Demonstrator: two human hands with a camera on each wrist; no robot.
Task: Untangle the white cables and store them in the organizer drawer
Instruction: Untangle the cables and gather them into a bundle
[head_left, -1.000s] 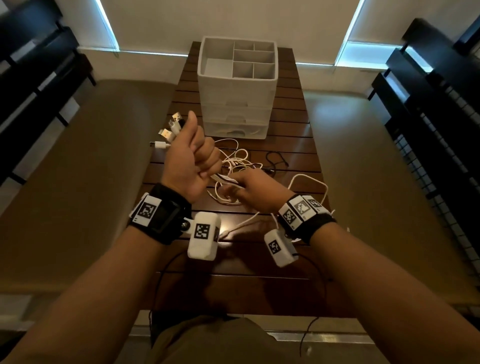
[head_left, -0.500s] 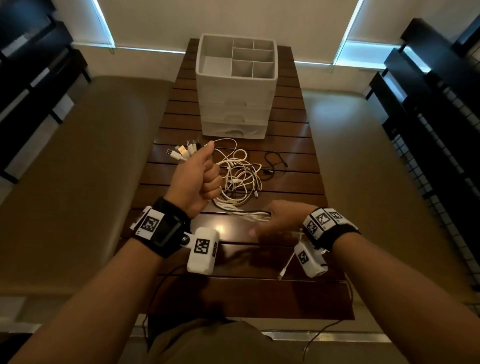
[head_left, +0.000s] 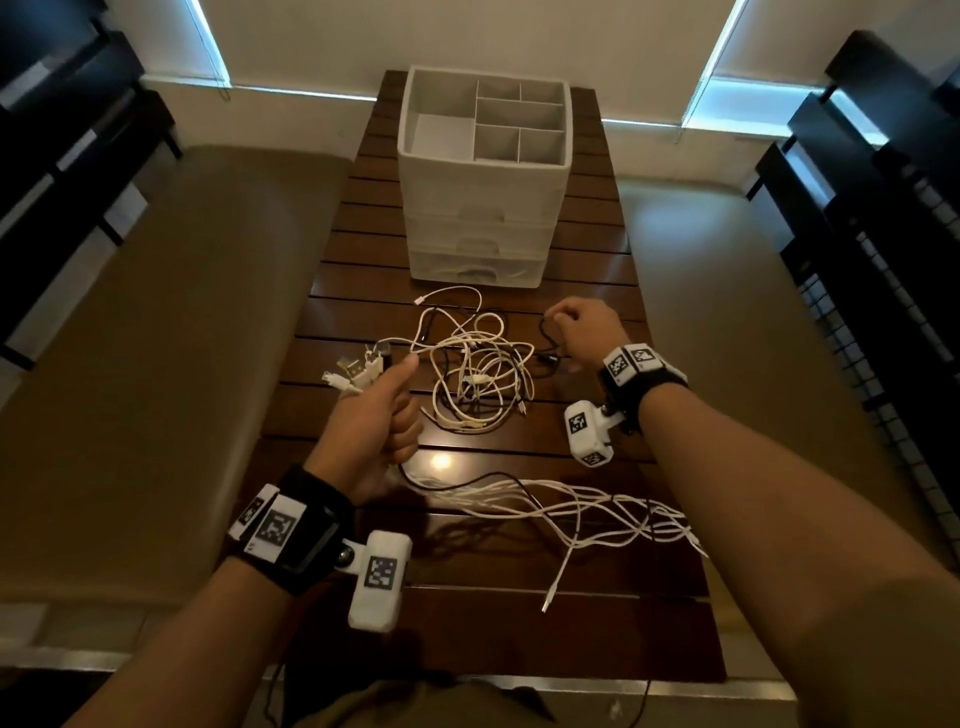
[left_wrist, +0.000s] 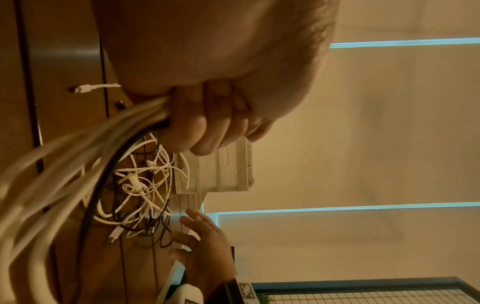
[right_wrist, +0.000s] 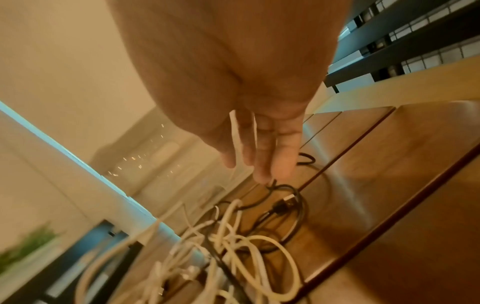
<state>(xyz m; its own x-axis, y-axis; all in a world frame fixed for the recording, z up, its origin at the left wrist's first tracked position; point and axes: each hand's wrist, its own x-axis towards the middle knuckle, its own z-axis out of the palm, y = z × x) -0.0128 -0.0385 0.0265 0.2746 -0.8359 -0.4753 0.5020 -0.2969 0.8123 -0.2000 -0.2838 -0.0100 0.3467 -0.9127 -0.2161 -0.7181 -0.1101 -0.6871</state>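
Head view: left hand fisted around white cables.

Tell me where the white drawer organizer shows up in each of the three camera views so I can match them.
Head: the white drawer organizer stands top centre, at the table's far end.
Left wrist: it lies turned sideways at mid-frame, just below the left hand that grips the white cables.
Right wrist: a blurred pale block, centre left, beyond the right hand.
Shared landmark: the cable tangle in front of it.

Left hand fisted; right hand reaching, fingers extended.
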